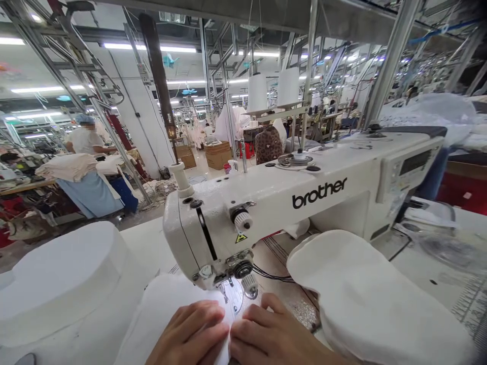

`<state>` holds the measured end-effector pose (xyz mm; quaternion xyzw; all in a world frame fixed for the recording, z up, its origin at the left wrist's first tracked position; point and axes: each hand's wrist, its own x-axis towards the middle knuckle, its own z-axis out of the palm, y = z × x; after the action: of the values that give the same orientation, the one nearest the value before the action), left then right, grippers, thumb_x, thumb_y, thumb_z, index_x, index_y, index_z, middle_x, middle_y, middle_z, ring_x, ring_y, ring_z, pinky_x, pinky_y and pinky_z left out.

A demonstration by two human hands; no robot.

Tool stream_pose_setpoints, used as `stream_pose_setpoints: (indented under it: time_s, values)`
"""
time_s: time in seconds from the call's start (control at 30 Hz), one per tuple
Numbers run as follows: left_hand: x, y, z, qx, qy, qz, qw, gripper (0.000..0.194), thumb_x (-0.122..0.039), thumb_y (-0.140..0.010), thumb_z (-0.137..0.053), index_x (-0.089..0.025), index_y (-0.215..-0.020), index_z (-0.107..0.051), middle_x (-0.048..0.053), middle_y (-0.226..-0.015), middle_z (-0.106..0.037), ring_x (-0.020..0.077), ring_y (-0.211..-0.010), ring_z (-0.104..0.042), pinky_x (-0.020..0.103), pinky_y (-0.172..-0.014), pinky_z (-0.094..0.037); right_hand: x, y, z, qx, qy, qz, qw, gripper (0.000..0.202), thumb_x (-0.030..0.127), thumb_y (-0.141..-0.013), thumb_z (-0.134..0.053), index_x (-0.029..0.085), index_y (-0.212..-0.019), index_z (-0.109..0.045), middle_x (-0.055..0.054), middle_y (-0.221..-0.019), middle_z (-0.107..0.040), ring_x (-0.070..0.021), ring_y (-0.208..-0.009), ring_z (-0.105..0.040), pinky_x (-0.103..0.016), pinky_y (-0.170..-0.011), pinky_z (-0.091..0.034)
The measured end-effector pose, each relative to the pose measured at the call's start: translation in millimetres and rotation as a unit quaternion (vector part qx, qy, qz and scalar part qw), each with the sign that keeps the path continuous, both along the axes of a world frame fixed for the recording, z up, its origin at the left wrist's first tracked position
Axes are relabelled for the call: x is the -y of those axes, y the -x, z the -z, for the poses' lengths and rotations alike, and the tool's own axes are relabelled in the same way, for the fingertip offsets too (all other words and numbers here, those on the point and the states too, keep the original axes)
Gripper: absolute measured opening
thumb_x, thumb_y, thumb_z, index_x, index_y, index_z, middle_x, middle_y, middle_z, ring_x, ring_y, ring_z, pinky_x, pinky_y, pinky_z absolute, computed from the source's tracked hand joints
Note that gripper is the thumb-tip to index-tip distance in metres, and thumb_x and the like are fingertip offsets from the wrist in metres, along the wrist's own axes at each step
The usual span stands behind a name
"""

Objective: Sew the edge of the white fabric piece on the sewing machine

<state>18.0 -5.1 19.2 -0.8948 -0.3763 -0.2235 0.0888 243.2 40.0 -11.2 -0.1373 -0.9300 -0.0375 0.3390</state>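
Observation:
A white fabric piece [160, 304] lies on the bed of a white sewing machine [274, 203], with its edge at the lit needle area. My left hand [194, 329] rests on the cloth just in front of the needle, its fingers bent and pressed together along the edge. Close beside it, my right hand [270, 329] has its fingers curled against the same edge, nearly touching the left fingertips. Part of the cloth is hidden under both hands. The presser foot [224, 291] is partly lost in the lamp's glare.
A thick stack of rounded white pieces [68, 268] stands at left. Another white stack [365, 284] lies right, under the machine arm. Black cables [274, 274] cross the table behind the needle. Thread cones [258, 91] stand above. A person [85, 134] works at the far left.

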Motion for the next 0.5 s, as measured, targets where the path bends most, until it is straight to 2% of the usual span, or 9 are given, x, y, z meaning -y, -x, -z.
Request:
stream_pose_setpoints:
  time_s: [0.2,0.37,0.43,0.5]
  values:
    - [-4,-3,8.2,0.023,-0.033,-0.045,0.998,0.020,-0.029,-0.099,-0.053,-0.025,-0.115,-0.065,0.002,-0.108,-0.075,0.0128,-0.102,-0.071,0.017,-0.089,-0.056,-10,-3,-20.9,0.105,0.048,-0.002,0.993,0.016,0.031,-0.103,-0.055,0.020,-0.092,-0.060,0.004,-0.091,-0.069,-0.0155,-0.083,-0.059,-0.034,-0.079,-0.038]
    - [-5,-1,18.1,0.017,-0.068,-0.078,0.995,0.024,-0.029,-0.100,-0.051,-0.024,-0.120,-0.063,0.004,-0.108,-0.074,0.0129,-0.102,-0.071,0.018,-0.088,-0.057,-17,-1,-27.9,0.130,0.076,0.002,0.989,0.008,0.025,-0.098,-0.063,0.021,-0.092,-0.059,0.005,-0.099,-0.070,-0.0160,-0.088,-0.061,-0.036,-0.087,-0.039]
    - [-5,1,16.3,0.002,-0.056,-0.086,0.995,0.025,-0.029,-0.099,-0.052,-0.024,-0.122,-0.061,0.004,-0.112,-0.074,0.0131,-0.103,-0.070,0.019,-0.089,-0.057,-18,-1,-26.7,0.126,0.072,0.006,0.989,0.005,0.023,-0.098,-0.064,0.022,-0.094,-0.060,0.006,-0.102,-0.071,-0.0171,-0.093,-0.062,-0.037,-0.090,-0.038]
    - [-6,1,8.7,-0.013,-0.027,-0.076,0.997,0.026,-0.027,-0.099,-0.053,-0.025,-0.123,-0.060,0.002,-0.113,-0.073,0.0134,-0.104,-0.069,0.021,-0.089,-0.057,-17,-1,-25.3,0.120,0.064,0.008,0.991,0.003,0.024,-0.098,-0.063,0.023,-0.097,-0.060,0.006,-0.103,-0.071,-0.0180,-0.096,-0.062,-0.038,-0.090,-0.038]
